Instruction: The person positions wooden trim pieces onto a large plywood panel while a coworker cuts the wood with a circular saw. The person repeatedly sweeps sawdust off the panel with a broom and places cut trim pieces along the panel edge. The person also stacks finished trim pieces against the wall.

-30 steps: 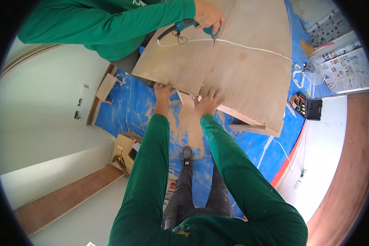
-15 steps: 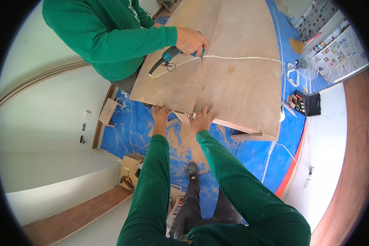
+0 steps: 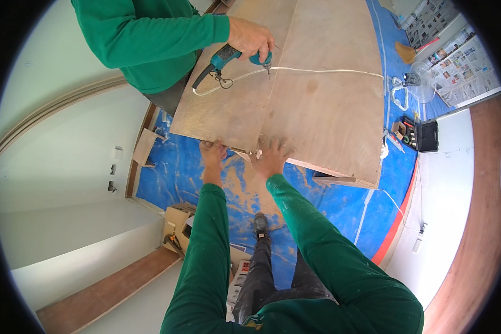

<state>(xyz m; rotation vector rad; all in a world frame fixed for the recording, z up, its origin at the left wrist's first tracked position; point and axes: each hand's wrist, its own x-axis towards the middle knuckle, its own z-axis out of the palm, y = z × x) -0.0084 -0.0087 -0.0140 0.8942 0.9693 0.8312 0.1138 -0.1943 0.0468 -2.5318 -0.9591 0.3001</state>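
A large plywood panel (image 3: 323,117) with a seam down its middle lies in front of me. At its near edge, left of the seam, my left hand (image 3: 210,156) is closed on the rim, with some fingertips hidden. Just right of the seam, my right hand (image 3: 271,155) rests palm down on the top with fingers spread. Across the panel, a co-worker's hand (image 3: 250,38) grips a teal corded drill (image 3: 224,58), its bit pointing down near the seam. A pale cable (image 3: 323,70) runs across the wood from the drill's side.
Blue sheeting (image 3: 167,189) with sawdust covers the floor. A wooden piece (image 3: 339,181) projects under the panel's near right edge. An open tool case (image 3: 426,136) and a clear-disc device (image 3: 420,82) stand at right. Cartons (image 3: 178,220) with a hammer lie at left.
The whole view has shifted slightly. The co-worker's drill sits a little further left and higher in the picture. My left fingers have curled more around the edge; my right hand stays on the panel.
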